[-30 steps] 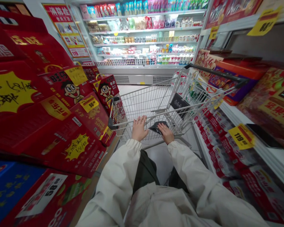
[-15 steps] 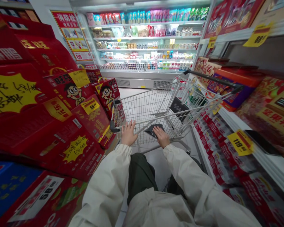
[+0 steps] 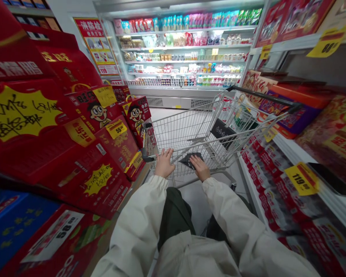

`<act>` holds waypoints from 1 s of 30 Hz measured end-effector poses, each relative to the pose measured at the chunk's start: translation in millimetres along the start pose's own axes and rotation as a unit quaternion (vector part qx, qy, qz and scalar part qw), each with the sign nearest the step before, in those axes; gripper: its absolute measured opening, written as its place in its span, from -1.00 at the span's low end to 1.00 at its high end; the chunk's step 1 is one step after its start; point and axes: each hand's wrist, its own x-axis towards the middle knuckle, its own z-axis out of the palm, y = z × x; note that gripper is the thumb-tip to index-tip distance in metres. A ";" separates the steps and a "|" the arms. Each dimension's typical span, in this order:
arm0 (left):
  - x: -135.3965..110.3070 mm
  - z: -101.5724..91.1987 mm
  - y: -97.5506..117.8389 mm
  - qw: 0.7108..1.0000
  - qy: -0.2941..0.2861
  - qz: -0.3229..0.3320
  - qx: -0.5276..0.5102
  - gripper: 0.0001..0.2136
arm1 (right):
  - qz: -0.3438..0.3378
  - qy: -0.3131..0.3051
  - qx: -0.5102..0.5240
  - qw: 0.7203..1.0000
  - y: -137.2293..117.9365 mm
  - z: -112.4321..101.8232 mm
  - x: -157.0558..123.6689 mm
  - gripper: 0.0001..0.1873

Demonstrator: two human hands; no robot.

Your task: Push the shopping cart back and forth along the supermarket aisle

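Observation:
A wire shopping cart stands sideways in front of me, its black handle at the right. On its near rim, close to the dark plastic corner, lies my left hand with fingers spread. My right hand rests with stretched fingers over a small dark grey piece at the cart's near side. That piece is partly covered by the hand, and I cannot tell its kind. A black panel with pale markings hangs inside the cart near the handle end.
Red gift boxes with yellow price signs are stacked high at my left. A lit refrigerated shelf spans the back. At the right, a shelf holds boxes, and a dark flat object lies on it; red-and-white packs sit below.
The view has turned slightly left, so everything sits a little farther right in the picture. Both hands keep about the same places on the cart.

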 end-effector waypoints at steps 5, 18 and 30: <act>0.4 2.2 5.2 1.000 0.002 -0.006 -0.003 -0.25 | 0.002 -0.010 0.001 1.000 9.7 1.2 10.0 -0.31; -1.5 10.9 19.0 1.000 0.011 -0.013 -0.018 -0.25 | -0.011 -0.009 0.016 1.000 -5.4 8.8 9.6 -0.29; -21.7 -1.2 -6.0 0.999 0.015 -0.030 -0.016 -0.28 | -0.001 -0.040 0.060 0.997 -9.1 4.4 -1.3 -0.25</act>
